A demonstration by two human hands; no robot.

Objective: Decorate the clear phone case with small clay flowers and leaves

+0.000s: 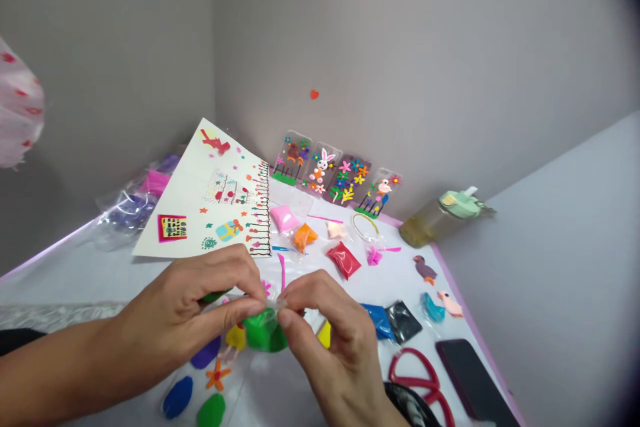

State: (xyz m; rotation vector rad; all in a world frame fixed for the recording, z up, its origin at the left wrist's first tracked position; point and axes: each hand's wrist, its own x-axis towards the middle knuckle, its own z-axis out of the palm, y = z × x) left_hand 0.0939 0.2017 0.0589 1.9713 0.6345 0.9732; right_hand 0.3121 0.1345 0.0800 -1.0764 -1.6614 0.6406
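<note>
Between my hands hangs a clear plastic bag with green modelling clay (266,331) in it. My left hand (200,300) pinches the bag's top edge from the left, thumb against fingers. From the other side my right hand (330,333) pinches the same edge, close to the left fingertips. Below the hands lie a blue clay oval (178,397), a green clay oval (211,409), a purple clay piece (206,352) and an orange clay flower (218,375). A yellow clay shape (236,338) is partly hidden behind the bag.
Clay packets, including a red one (344,260), lie beyond the hands. Red-handled scissors (415,370) and a phone (475,380) are at the right. Decorated phone cases (323,170) and a decorated sheet (195,193) lean by the wall. A bottle (435,217) stands at back right.
</note>
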